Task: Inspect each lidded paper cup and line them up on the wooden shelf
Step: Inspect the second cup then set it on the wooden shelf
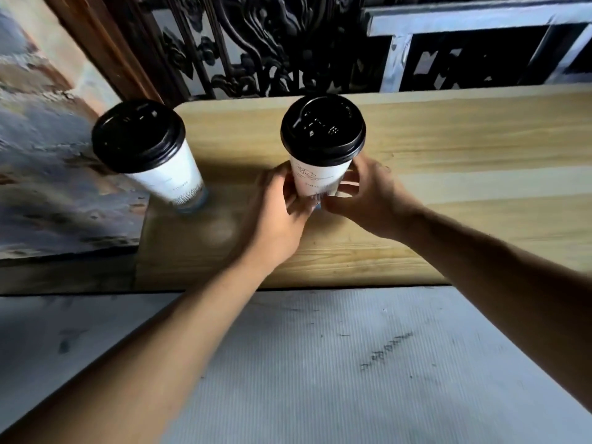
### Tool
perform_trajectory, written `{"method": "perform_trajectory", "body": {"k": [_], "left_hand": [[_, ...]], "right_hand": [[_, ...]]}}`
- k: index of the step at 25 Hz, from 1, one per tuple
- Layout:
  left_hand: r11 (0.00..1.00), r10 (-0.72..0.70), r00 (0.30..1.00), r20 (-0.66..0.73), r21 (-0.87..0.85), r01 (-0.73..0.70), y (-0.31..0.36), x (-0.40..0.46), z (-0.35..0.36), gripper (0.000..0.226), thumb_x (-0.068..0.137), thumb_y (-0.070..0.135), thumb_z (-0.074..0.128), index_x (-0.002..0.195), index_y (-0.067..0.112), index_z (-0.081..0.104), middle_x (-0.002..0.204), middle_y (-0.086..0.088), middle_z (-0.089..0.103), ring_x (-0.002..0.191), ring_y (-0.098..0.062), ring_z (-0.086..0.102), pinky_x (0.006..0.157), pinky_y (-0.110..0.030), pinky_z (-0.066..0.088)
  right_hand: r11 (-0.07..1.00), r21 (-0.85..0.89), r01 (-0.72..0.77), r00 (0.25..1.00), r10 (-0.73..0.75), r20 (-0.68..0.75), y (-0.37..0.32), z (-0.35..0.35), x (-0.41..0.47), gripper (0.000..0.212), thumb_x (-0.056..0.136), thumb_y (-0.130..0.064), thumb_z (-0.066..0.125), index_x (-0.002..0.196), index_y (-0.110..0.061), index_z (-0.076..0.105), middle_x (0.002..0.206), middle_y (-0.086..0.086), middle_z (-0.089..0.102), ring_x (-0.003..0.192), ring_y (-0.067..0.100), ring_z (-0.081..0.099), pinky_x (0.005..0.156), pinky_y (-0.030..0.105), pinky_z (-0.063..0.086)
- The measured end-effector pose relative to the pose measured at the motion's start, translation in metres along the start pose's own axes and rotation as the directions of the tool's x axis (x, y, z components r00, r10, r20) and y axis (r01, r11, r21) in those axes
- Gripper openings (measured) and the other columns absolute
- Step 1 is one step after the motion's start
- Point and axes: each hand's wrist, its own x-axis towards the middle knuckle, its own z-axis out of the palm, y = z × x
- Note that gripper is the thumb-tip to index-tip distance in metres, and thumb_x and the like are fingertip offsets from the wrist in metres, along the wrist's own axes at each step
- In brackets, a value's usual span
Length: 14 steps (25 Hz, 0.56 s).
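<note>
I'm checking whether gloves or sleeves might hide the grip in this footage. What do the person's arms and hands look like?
Both are bare: the left hand and right hand wear no gloves, and no rings, watch or bracelets show. The forearms are uncovered as far as the frame shows, with no sleeve in view.

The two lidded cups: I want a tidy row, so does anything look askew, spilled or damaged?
Nothing stands out. The left cup stands near the left end of the wooden shelf, lid on. The other cup is upright in both hands' grip, left hand and right hand. No spills show.
</note>
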Motion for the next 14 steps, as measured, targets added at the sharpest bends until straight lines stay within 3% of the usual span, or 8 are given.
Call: {"method": "perform_trajectory", "body": {"k": [3,5,6,8,10,12,14], "left_hand": [[0.998,-0.001,1.0,-0.017,0.06,0.002,0.0,-0.004,-0.004,0.074,0.082,0.003,0.076,0.148,0.005,0.041,0.135,-0.01,0.06,0.12,-0.014,0.065,0.109,-0.039,0.052],[0.998,-0.055,0.995,-0.087,0.027,0.057,0.003,-0.017,-0.012,0.085,0.076,0.013,0.078,0.151,0.011,0.037,0.13,-0.007,0.058,0.116,-0.012,0.062,0.109,-0.04,0.051],[0.997,-0.079,0.988,-0.132,0.003,0.081,0.009,-0.029,-0.016,0.086,0.076,0.012,0.079,0.151,0.013,0.037,0.13,-0.008,0.056,0.117,-0.014,0.06,0.109,-0.04,0.051],[0.996,-0.087,0.979,-0.184,-0.023,0.084,0.028,-0.067,-0.021,0.076,0.083,0.003,0.077,0.149,0.013,0.041,0.131,-0.013,0.057,0.12,-0.019,0.06,0.108,-0.038,0.051],[0.996,-0.078,0.979,-0.191,-0.055,0.068,0.048,-0.111,-0.023,0.062,0.087,0.002,0.074,0.143,0.014,0.048,0.128,-0.013,0.06,0.12,-0.018,0.061,0.107,-0.035,0.051],[0.996,-0.085,0.984,-0.158,-0.052,0.077,0.071,-0.152,-0.014,0.052,0.088,0.008,0.072,0.136,0.017,0.054,0.123,-0.007,0.063,0.121,-0.015,0.062,0.107,-0.032,0.05],[0.997,-0.079,0.991,-0.107,-0.006,0.079,0.096,-0.193,0.001,0.046,0.09,0.007,0.07,0.133,0.016,0.057,0.122,-0.004,0.065,0.123,-0.013,0.062,0.107,-0.032,0.049]], "right_hand": [[0.995,-0.094,-0.039,0.999,0.042,0.03,-0.007,0.0,-0.009,0.091,0.073,-0.022,0.082,0.15,-0.01,0.035,0.138,0.007,0.066,0.123,0.021,0.065,0.102,0.041,0.056],[0.986,-0.129,-0.109,0.993,0.115,0.037,-0.013,-0.013,-0.025,0.114,0.076,-0.027,0.081,0.163,-0.012,0.009,0.158,0.016,0.046,0.14,0.029,0.051,0.112,0.045,0.047],[0.978,-0.14,-0.153,0.987,0.159,0.031,-0.017,-0.024,-0.037,0.114,0.079,-0.028,0.08,0.164,-0.014,0.004,0.163,0.018,0.038,0.145,0.031,0.045,0.115,0.046,0.043],[0.967,-0.152,-0.202,0.978,0.209,0.027,-0.024,-0.049,-0.072,0.104,0.084,-0.029,0.076,0.164,-0.016,0.01,0.163,0.017,0.037,0.146,0.032,0.042,0.117,0.047,0.041],[0.959,-0.191,-0.208,0.973,0.223,0.061,-0.034,-0.069,-0.112,0.092,0.088,-0.03,0.073,0.162,-0.018,0.02,0.16,0.013,0.041,0.145,0.029,0.043,0.116,0.038,0.037],[0.955,-0.23,-0.186,0.971,0.214,0.106,-0.045,-0.09,-0.156,0.083,0.09,-0.032,0.071,0.16,-0.02,0.028,0.158,0.01,0.044,0.143,0.025,0.044,0.105,0.026,0.033],[0.958,-0.242,-0.156,0.969,0.196,0.153,-0.052,-0.109,-0.198,0.076,0.091,-0.033,0.07,0.157,-0.022,0.033,0.155,0.009,0.047,0.141,0.025,0.046,0.099,0.025,0.032]]}}
